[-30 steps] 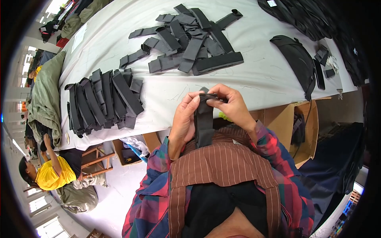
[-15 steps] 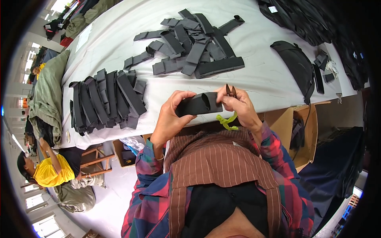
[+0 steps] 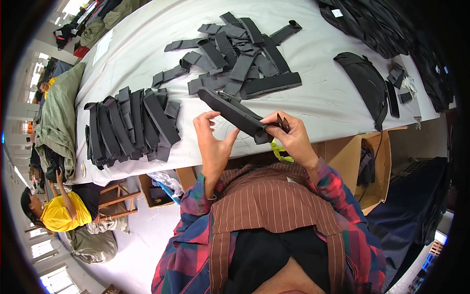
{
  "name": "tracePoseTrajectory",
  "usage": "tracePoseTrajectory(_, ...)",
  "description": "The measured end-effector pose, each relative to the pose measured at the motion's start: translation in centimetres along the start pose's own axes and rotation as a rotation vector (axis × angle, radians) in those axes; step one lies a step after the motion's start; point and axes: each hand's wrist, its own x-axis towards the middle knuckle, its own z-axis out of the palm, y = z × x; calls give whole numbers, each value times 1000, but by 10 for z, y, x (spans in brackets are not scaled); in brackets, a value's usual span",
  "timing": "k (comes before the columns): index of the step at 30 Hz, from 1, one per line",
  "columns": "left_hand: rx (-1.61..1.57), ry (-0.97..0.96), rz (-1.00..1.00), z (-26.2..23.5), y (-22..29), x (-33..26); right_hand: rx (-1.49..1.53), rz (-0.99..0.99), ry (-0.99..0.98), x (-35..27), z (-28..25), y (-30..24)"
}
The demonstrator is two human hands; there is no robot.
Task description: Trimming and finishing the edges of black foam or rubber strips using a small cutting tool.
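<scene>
Black padded strap in hand, a person in a striped apron and plaid shirt works at a long table covered in white cloth, seen from the head camera. The right hand pinches the strap's near end between thumb and fingers, with a small pair of dark snips poking out of the same grip. The left hand stands just beside the strap with fingers spread and released, thumb near the strap's underside; whether it touches the strap cannot be told. The strap runs from the right hand toward 10 o'clock, raised above the table's near edge.

At 12 o'clock from the hands, a loose heap of similar black pieces lies scattered on the cloth. At 9 o'clock, a neater stack of black straps sits in overlapping rows near the table's edge. At 2 o'clock, a curved black panel rests on the cloth, with small black scraps just beside it. An open cardboard box stands under the table at 3 o'clock. Far at 8 o'clock, another person in a yellow shirt sits beside a wooden stool.
</scene>
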Motion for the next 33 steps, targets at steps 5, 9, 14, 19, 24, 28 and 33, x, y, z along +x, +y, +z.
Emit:
tracePoseTrajectory(5, -898, -266, -496, 1, -11, 3, -354, -236, 69, -3, 8, 8)
tracePoseTrajectory(9, -1264, -182, -617, -1, -12, 8, -404, -328, 71, -10, 16, 8)
tracePoseTrajectory(14, -1261, -214, -755, 3, -26, 7, -642, -488, 41, -15, 18, 15)
tracePoseTrajectory(19, -1278, -210, -741, 2, -14, 10, -862, -620, 79, -15, 13, 16)
tracePoseTrajectory(24, -1288, -130, -679, -5, -8, 10, -932, -630, 28, -16, 12, 19)
tracePoseTrajectory(28, -1242, -232, -457, -12, 3, 14, -920, -584, 33, -13, 10, 22)
tracePoseTrajectory(33, -1144, -286, -363, -16, 3, 11, -793, -439, 164, -8, 4, 18)
